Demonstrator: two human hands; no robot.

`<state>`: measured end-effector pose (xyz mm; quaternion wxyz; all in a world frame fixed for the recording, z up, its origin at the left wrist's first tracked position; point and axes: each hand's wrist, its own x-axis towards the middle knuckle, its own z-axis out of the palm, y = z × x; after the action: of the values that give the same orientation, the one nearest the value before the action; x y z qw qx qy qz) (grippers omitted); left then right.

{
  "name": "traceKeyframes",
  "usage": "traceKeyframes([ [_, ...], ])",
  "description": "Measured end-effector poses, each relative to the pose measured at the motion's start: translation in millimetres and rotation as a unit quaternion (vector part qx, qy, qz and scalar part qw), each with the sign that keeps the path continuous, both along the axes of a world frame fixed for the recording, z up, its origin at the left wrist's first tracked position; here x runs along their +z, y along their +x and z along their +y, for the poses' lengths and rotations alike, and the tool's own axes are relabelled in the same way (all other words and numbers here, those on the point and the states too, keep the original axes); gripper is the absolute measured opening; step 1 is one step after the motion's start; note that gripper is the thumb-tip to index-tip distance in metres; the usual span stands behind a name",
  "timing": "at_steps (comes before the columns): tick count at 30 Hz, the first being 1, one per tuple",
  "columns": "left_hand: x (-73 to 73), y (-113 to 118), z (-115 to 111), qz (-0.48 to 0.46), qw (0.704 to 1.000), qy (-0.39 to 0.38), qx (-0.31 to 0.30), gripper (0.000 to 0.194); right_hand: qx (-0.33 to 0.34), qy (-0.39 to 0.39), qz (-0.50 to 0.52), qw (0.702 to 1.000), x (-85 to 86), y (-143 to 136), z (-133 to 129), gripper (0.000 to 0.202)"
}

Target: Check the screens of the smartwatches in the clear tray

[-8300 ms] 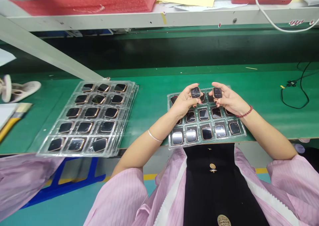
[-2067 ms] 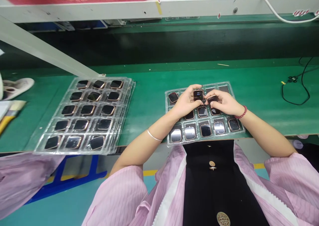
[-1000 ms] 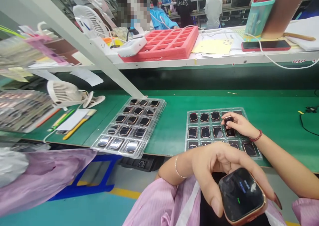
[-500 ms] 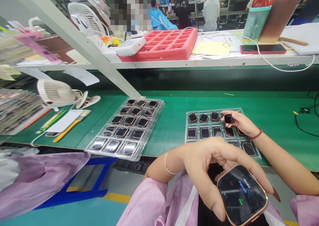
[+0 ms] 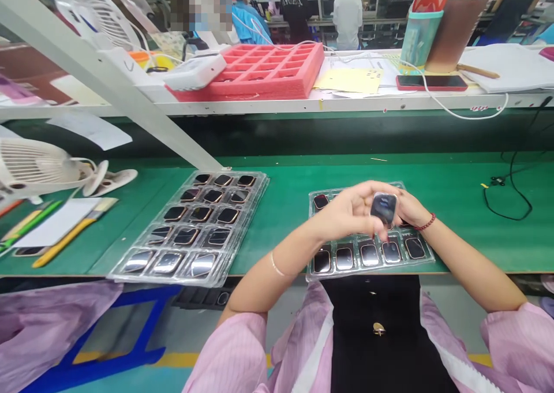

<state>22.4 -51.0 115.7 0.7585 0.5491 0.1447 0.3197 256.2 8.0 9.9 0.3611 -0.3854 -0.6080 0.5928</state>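
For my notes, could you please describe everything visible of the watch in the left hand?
The watch is squarish with rounded corners, a dark, glassy-looking face and a thin paler edge. The left hand grips it, face toward the camera, above the clear tray. Its face is too blurred to read; whether the right hand touches it is unclear.

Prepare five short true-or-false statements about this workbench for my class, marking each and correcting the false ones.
1. The left hand holds a watch. True.
2. The red beaded bracelet is on the left wrist. False: it is on the right wrist.
3. The yellow-handled brush lies left of the tray stack. True.
4. The phone lies on the green table. False: it is up on the white shelf.
5. The red foam tray is on the white shelf. True.
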Motion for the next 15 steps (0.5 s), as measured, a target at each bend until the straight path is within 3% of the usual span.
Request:
traceKeyframes([
  [4,-48.5,4,39,0.106,0.981,0.021,0.163,0.058,-0.001,-0.053,0.072,0.996,-2.6,-1,2,0.062],
  [7,-75.8,4,49,0.147,0.968,0.021,0.201,0.054,-0.002,-0.066,0.095,0.993,-5.3,0,3,0.060],
  [11,-94.1,1,50,0.142,0.969,0.001,0.202,0.052,0.005,-0.067,0.079,0.995,-5.7,1,2,0.059],
  [15,-97.3,0,49,0.136,0.971,-0.002,0.199,0.049,0.013,-0.059,0.064,0.996,-3.1,1,-1,0.059],
])
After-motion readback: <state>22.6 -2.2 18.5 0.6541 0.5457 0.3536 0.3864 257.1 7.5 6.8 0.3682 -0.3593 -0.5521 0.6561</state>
